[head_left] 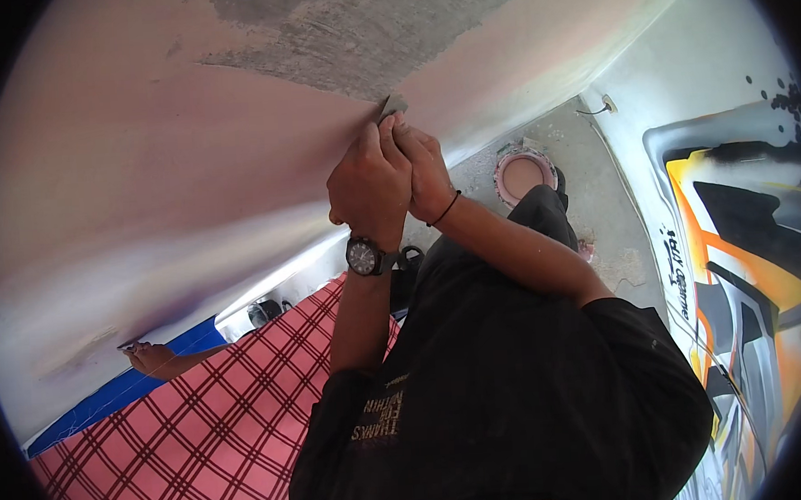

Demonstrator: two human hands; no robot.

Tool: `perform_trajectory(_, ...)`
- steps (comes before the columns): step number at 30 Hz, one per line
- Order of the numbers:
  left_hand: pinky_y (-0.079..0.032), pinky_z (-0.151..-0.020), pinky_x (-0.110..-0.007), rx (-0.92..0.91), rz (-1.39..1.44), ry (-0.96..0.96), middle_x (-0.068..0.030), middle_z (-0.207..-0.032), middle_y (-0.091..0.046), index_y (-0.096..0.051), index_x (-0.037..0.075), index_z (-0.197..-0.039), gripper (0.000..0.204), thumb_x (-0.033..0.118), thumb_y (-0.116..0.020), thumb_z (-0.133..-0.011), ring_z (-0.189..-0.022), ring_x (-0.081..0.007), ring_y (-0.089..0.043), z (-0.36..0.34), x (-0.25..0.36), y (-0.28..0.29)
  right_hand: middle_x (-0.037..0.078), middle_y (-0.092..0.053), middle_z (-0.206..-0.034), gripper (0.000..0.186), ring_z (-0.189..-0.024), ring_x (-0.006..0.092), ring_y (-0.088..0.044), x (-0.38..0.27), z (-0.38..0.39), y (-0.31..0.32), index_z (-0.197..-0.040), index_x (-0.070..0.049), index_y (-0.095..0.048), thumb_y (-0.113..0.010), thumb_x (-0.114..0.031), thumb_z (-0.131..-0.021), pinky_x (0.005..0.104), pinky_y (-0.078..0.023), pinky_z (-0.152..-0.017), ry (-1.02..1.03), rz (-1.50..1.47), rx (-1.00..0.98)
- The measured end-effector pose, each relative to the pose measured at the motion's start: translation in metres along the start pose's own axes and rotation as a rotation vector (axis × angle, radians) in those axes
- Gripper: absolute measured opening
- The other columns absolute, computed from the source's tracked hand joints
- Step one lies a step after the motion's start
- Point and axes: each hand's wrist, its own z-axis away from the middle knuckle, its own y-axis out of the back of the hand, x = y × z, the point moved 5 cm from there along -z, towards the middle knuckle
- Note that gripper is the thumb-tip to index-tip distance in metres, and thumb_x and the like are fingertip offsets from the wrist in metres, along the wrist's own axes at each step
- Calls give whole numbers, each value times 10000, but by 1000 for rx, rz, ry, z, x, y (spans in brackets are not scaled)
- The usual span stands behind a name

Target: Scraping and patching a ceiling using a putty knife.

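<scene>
My left hand [370, 184], with a dark watch on its wrist, and my right hand [425, 167], with a thin black band on its wrist, are pressed together against a pink wall [160, 154]. Their fingertips pinch a small flat grey pad [394, 105] held against the wall. The pad sits just under a rough grey bare patch [362, 35] in the pink surface. My black sleeves and shirt fill the lower middle of the view.
At lower left a second person in a pink checked shirt [211, 432] has a hand [153, 358] on the same wall, beside blue cloth [145, 381]. A round pink bucket [523, 176] stands on the grey floor. A painted orange, black and grey wall [745, 259] stands at right.
</scene>
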Motion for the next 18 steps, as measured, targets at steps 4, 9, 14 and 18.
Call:
perform_trajectory(4, -498, -530, -480, -44, -37, -2, -159, -683, -672, -672, 104, -781, 352, 373, -587, -990, -621, -388, -658, -4, 6, 0, -28, -590, -806, 375, -744, 52, -522, -2, -2, 3, -867, -70, -647, -492, -336, -1082, 241, -449, -644, 0, -32, 53)
perform_trajectory(9, -507, -542, -484, -27, -8, -13, -164, -694, -678, -691, 110, -809, 352, 386, -576, -996, -640, -394, -666, -2, 4, 2, -30, -600, -818, 361, -743, 50, -528, -2, 0, 6, -875, -66, -662, -509, -324, -1076, 237, -449, -636, 38, 11, 63)
perform_trajectory(14, -515, -517, -469, -60, -112, -19, -144, -709, -694, -670, 102, -792, 335, 353, -581, -993, -616, -361, -672, -3, 6, -1, -36, -600, -873, 312, -808, 38, -532, -7, 1, 5, -945, -82, -651, -468, -289, -1090, 232, -453, -688, 45, 145, -9)
perform_trajectory(18, -523, -533, -473, -78, -119, -4, -144, -713, -696, -678, 103, -806, 335, 362, -580, -994, -631, -362, -678, -10, 9, -3, -34, -615, -790, 397, -749, 37, -519, -5, -6, 4, -852, -48, -677, -516, -335, -1073, 227, -440, -632, 73, 24, 65)
